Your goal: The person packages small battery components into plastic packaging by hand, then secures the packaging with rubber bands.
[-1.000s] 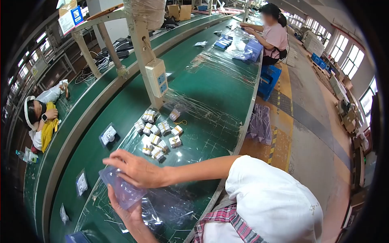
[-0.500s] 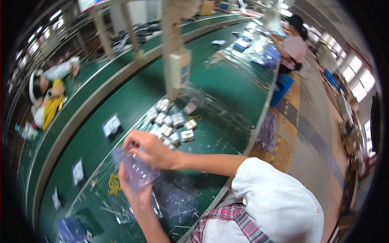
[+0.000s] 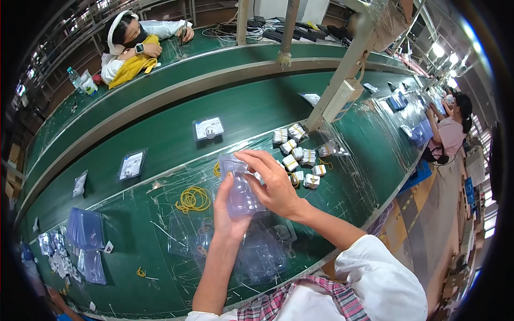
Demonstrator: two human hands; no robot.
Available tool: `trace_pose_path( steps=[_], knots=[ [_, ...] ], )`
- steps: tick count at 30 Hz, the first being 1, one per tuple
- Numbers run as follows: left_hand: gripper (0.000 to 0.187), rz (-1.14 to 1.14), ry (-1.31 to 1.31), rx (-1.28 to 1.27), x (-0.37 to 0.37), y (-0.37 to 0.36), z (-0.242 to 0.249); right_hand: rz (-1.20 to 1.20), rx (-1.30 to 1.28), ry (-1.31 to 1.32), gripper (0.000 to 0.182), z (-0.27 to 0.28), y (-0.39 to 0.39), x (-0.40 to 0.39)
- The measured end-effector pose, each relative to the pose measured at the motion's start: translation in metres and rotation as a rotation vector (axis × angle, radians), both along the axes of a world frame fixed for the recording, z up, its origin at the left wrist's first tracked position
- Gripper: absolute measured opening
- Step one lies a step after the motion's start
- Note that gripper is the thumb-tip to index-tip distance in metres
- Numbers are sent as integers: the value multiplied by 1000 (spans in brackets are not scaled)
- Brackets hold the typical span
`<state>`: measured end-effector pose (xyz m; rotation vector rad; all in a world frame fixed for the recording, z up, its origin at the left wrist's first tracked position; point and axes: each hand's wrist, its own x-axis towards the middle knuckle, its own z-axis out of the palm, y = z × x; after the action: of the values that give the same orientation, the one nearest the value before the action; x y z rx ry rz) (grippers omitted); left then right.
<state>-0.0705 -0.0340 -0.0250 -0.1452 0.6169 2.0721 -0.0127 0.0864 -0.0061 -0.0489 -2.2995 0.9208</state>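
A clear, purplish plastic blister pack (image 3: 240, 192) is held up above the green table. My left hand (image 3: 229, 211) wraps round its lower left side, the thumb along its edge. Over its upper right part, my right hand (image 3: 273, 184) is closed with its fingertips on the plastic. Beneath my hands lie more clear plastic packs (image 3: 262, 254). Small white bundles with yellow bands (image 3: 308, 156) are piled just beyond my right hand. Yellow rubber bands (image 3: 193, 199) lie in a loose heap left of my left hand.
Packed items (image 3: 209, 129) lie on the green belt (image 3: 171, 128) behind the table. Stacked purplish packs (image 3: 85, 230) are at the left. A post (image 3: 342, 80) rises beyond the bundles. One person (image 3: 126, 43) leans on the far bench; another person (image 3: 452, 128) sits at the right.
The view has swung left, so everything appears shifted right. The pack stays between both hands and now stands more upright, with my right hand on its upper right part.
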Motion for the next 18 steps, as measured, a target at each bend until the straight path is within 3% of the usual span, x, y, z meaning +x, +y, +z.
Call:
trace_pose_path(
  steps=[7, 10, 13, 16, 18],
  knots=[
    [56, -61, 301, -164, -2, -1, 2, 95, -629, -137, 29, 12, 8, -3],
    [56, -58, 285, -156, 0, -2, 3, 106, -597, -165, 26, 10, 11, -7],
    [57, -98, 248, -60, -6, -3, 1, 105, -226, -106, 24, 16, 20, -8],
    [62, -64, 36, 188, -8, -3, 13, 42, -98, -97, 25, 13, 26, -12],
    [68, -38, 45, 231, -13, -5, 10, -20, -127, -28, 27, 7, 27, -11]
  ],
)
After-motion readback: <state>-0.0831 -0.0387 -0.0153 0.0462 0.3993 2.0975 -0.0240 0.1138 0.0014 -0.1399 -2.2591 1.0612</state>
